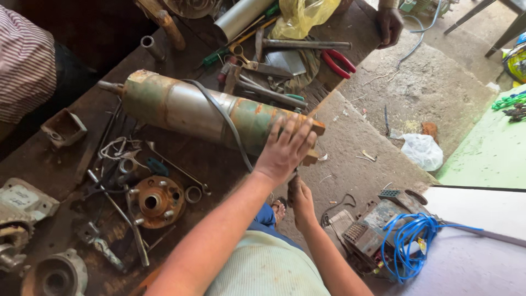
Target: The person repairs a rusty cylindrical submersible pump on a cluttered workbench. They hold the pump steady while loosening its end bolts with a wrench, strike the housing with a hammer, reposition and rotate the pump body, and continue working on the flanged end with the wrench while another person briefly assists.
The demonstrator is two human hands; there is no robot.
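A long metal pump cylinder point(181, 107), part green and rusty, lies across the dark workbench point(219, 164) with a grey cable point(219, 109) draped over it. My left hand point(285, 151) is clamped over its right end at the bench's edge, fingers spread. A small wooden block point(311, 158) sticks out just under that end. My right hand point(302, 203) is lower, below the bench edge, curled near something dark; what it holds is hidden.
A rusty round flange point(158, 200), loose rods and grey castings point(22, 203) lie front left. Scissors point(241, 55), red pliers point(337, 61) and a yellow bag point(301, 16) lie behind. Another person's hand point(390, 24) rests at the far edge. Blue wire point(408, 241) sits on the floor.
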